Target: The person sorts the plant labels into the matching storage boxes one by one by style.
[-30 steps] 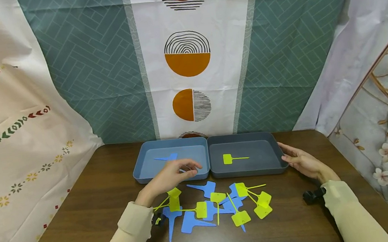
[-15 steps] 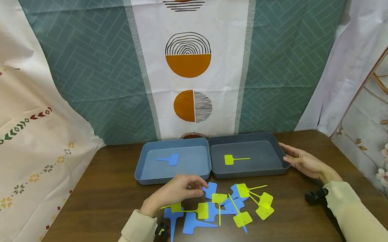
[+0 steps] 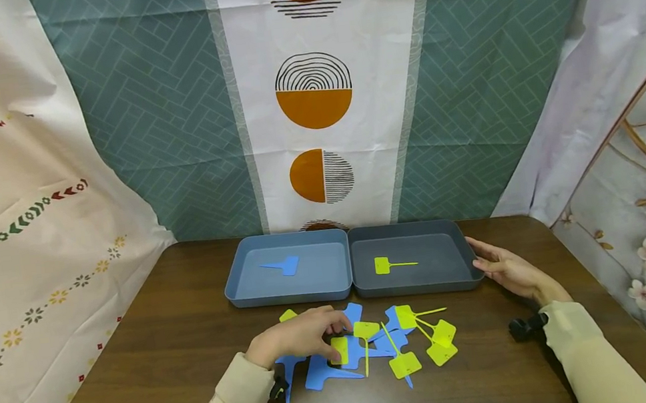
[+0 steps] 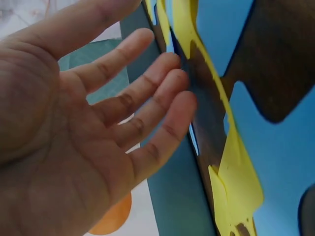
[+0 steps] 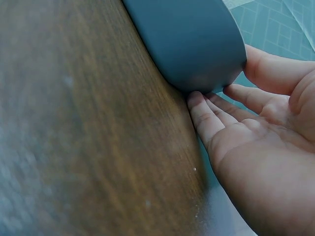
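Note:
My left hand (image 3: 300, 335) hovers low over the left part of a loose pile of T-shaped plant labels. Its fingertips are near a yellow plant label (image 3: 339, 349) and a blue plant label (image 3: 320, 371). In the left wrist view the palm holds nothing and the fingers are loosely bent, apart from the labels. At the right end of the dark grey tray (image 3: 418, 287), my right hand (image 3: 510, 272) touches the outer corner. The right wrist view has its fingertips and thumb against that tray's wall, fingers nearly straight.
A blue-grey tray (image 3: 289, 298) stands against the dark one's left side, with one blue label (image 3: 290, 265) inside. One yellow label (image 3: 382, 265) lies in the dark tray. More yellow labels (image 3: 440, 342) overlap blue ones on the brown table (image 3: 473, 391). Patterned cloth (image 3: 181, 131) hangs behind.
My left hand has moved from above the blue-grey tray's front edge down toward me, onto the label pile's left side. The right hand stays at the dark tray.

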The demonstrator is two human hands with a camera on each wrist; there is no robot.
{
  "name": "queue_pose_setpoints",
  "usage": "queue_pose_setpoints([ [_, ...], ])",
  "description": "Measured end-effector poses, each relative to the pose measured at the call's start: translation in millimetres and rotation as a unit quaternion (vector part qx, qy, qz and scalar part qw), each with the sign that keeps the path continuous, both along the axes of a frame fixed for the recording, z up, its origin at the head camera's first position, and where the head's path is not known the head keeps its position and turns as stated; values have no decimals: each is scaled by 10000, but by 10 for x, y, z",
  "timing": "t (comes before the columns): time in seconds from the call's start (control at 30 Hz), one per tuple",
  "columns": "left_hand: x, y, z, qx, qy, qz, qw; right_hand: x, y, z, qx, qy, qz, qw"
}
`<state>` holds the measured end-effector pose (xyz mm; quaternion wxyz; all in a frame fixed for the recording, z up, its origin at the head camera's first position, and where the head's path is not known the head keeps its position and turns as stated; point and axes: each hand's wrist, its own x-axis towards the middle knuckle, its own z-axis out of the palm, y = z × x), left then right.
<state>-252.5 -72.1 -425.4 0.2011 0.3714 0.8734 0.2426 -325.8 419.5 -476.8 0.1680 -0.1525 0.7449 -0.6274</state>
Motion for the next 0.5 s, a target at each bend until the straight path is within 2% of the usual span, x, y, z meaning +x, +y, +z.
queue_pose_setpoints([
  [0.27,94,70,-31,-330,281,83,9990,-19,-12,-45,-124,-99,14,9999],
  [0.5,99,91,-58,-287,282,130,9991,-19,5,-48,-114,-80,4,9999],
])
